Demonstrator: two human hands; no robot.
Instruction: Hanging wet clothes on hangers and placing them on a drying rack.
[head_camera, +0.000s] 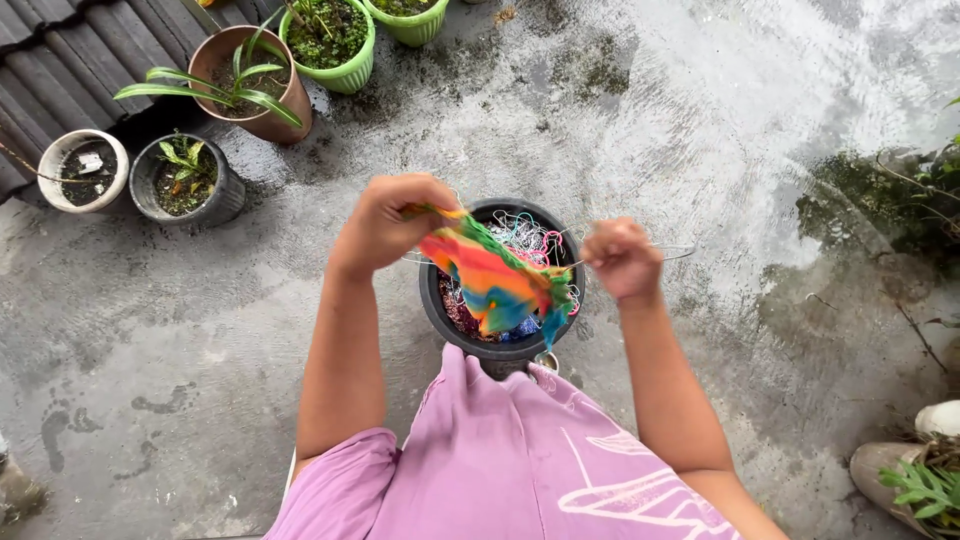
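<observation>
While both hands are raised over the black bucket (440, 305), the left hand (385, 225) clenches one end of a rainbow-coloured cloth (495, 280); the right hand (622, 258) is closed, seemingly pinching a thin wire hanger (672, 250); potted plants (250, 85) stand well apart on wet concrete (700, 120).

Left hand (385, 222) and right hand (622, 258) hold rainbow cloth (495, 280) over bucket (440, 310).

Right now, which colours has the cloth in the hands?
The cloth is multicoloured: orange, red, yellow, green and blue patches, seen in the head view.
</observation>
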